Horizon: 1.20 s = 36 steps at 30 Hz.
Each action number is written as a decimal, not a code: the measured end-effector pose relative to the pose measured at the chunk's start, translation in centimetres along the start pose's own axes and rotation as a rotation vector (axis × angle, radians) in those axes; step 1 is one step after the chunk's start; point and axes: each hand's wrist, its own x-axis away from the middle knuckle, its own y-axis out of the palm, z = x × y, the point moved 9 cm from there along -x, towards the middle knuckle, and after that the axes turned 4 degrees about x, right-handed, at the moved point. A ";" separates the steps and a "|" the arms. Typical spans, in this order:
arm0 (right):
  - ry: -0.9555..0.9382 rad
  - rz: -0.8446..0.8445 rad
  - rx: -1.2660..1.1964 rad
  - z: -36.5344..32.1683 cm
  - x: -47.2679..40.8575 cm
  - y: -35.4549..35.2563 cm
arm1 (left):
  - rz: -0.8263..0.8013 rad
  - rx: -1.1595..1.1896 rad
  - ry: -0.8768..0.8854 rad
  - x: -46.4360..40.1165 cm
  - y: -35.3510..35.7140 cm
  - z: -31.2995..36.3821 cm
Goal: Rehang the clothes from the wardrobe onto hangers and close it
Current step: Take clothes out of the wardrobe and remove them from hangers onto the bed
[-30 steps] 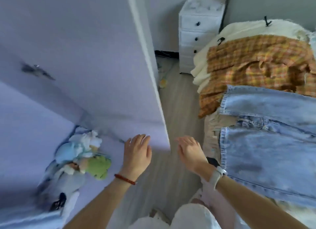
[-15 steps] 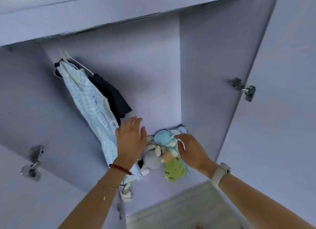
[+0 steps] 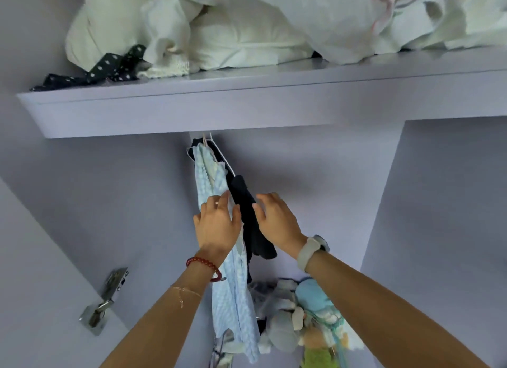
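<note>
Left hand rests with fingers loosely spread on the blue shirt, which hangs on a hanger under the shelf. Right hand, fingers relaxed, touches the black garment hanging just beside it.

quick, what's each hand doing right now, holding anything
Left hand: open, fingers resting against the light blue checked shirt, not gripping.
Right hand: open, fingers reaching at the dark garment, nothing held.
</note>
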 end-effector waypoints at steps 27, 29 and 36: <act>-0.116 0.245 0.231 -0.6 -5.9 -1.9 | -0.054 0.072 -0.008 -1.6 2.2 -3.7; -0.090 0.267 0.174 0.2 -3.9 -2.7 | -0.043 0.076 -0.014 -1.3 1.8 -3.5; 0.090 0.095 0.177 6.3 8.0 -3.2 | 0.058 0.213 0.237 2.4 0.5 2.1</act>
